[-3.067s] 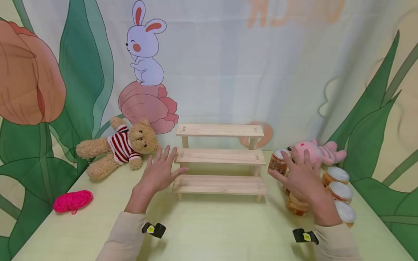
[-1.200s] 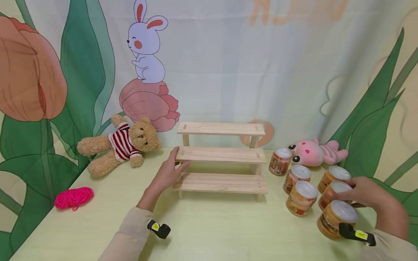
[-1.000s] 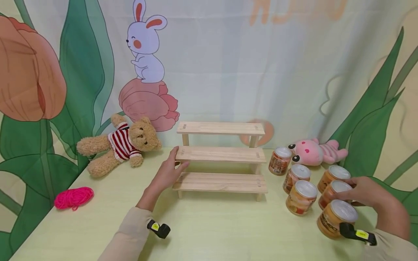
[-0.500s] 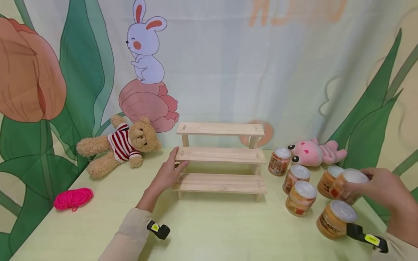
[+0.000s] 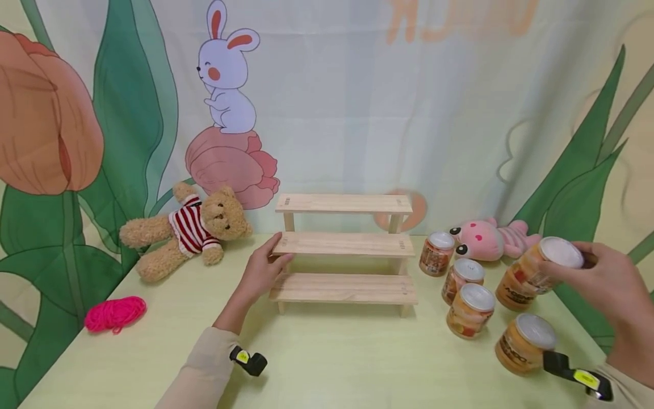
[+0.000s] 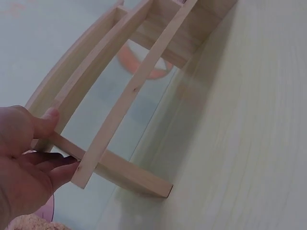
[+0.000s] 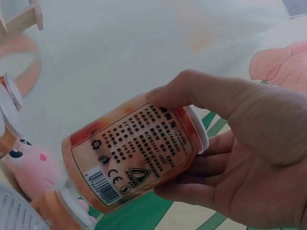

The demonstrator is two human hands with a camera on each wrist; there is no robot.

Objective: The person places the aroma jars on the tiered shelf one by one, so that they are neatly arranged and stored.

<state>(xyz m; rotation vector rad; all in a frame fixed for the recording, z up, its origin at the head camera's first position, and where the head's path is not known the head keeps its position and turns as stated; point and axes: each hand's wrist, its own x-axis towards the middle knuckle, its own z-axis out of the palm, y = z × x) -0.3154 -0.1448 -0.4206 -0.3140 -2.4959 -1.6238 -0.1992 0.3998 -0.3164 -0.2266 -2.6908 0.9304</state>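
My right hand [image 5: 610,287] grips a jar [image 5: 536,271] with a clear-white lid, held off the table at the right and overlapping another jar behind it in the head view. In the right wrist view this jar [image 7: 134,153] is tilted, its printed label and barcode facing the camera; the thumb lies on one side and the fingers curl round the other. My left hand [image 5: 260,275] holds the left end of a three-step wooden shelf [image 5: 347,244] at its middle board. The left wrist view shows the thumb against the wood and the fingers [image 6: 57,172] curled by the side support.
Several similar jars [image 5: 471,311] stand on the table right of the shelf, one jar [image 5: 525,343] nearer the front. Behind them lies a pink plush toy [image 5: 485,241]. A teddy bear [image 5: 191,230] and pink yarn [image 5: 115,314] lie at left. A printed curtain [image 5: 347,113] hangs behind.
My right hand took hold of the middle jar of the right-hand row and raised it up and to the right. My left hand came to the shelf's left end and has stayed there.
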